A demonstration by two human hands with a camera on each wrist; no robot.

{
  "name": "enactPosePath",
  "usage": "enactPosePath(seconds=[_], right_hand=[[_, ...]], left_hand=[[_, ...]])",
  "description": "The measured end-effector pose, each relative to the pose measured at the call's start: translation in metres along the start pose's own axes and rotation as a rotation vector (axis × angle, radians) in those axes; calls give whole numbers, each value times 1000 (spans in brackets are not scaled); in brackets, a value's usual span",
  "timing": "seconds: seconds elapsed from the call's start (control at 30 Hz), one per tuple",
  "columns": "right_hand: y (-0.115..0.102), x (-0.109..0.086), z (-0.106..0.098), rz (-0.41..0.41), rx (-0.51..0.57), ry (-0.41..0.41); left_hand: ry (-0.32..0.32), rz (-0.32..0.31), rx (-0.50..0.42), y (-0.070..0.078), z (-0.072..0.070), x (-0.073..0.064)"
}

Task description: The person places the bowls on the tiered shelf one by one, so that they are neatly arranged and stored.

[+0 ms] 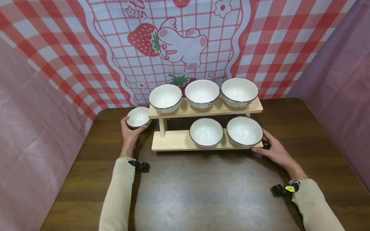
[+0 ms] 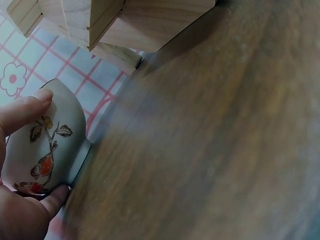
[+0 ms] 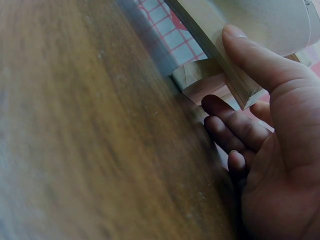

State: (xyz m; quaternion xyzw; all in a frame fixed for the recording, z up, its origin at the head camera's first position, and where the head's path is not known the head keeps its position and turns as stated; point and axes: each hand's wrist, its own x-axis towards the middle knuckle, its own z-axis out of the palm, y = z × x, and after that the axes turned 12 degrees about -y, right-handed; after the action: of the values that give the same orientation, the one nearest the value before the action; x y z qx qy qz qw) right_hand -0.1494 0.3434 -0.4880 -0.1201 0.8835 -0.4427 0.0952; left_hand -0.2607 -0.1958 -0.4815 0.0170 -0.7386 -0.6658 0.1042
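A small white bowl (image 1: 139, 116) is gripped by my left hand (image 1: 130, 134), just left of the two-tier wooden rack (image 1: 170, 140). The left wrist view shows painted red flowers on the bowl's side (image 2: 67, 150), with the thumb and a finger at opposite edges. At the rack's lower right end, my right hand (image 1: 276, 152) holds the shelf board, thumb on top and other fingers curled below it in the right wrist view. Right beside this hand stands a dark-rimmed white bowl (image 1: 244, 131) on the lower tier, next to another bowl (image 1: 206, 132).
The upper tier carries a left bowl (image 1: 165, 98), a middle bowl (image 1: 202, 93) and a right bowl (image 1: 239, 92). A bare stretch of board lies at the lower tier's left. Behind the brown table (image 1: 202, 186) hangs a red-checked strawberry cloth (image 1: 185, 48); pink curtains flank both sides.
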Motion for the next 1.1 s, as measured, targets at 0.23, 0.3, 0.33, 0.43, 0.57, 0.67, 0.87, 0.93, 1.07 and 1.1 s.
enactPosePath(seconds=[0.23,0.3,0.33,0.43,0.57,0.67,0.87,0.93,1.07,1.1], right_hand=[[0,-1,0,3,15,0],[0,-1,0,3,19,-2],[0,-1,0,2,19,-1],[0,-1,0,1,17,-5],[0,0,0,-7,8,1],[1,0,0,-9,0,6],[1,0,0,-11,3,5],[1,0,0,-12,5,6],[1,0,0,-13,7,6],[0,0,0,-11,10,4]], left_hand=[[38,-8,-4,-2,2,1],[48,-18,-4,-1,2,0],[52,-24,-4,-1,2,0],[65,-29,-8,-1,2,-1],[83,-24,-20,0,2,-2],[96,-25,-19,0,1,-3],[101,-29,-11,1,-2,-7],[95,-33,-12,2,-3,-8],[88,-32,-23,4,-7,-10],[87,-31,-27,5,-7,-11]])
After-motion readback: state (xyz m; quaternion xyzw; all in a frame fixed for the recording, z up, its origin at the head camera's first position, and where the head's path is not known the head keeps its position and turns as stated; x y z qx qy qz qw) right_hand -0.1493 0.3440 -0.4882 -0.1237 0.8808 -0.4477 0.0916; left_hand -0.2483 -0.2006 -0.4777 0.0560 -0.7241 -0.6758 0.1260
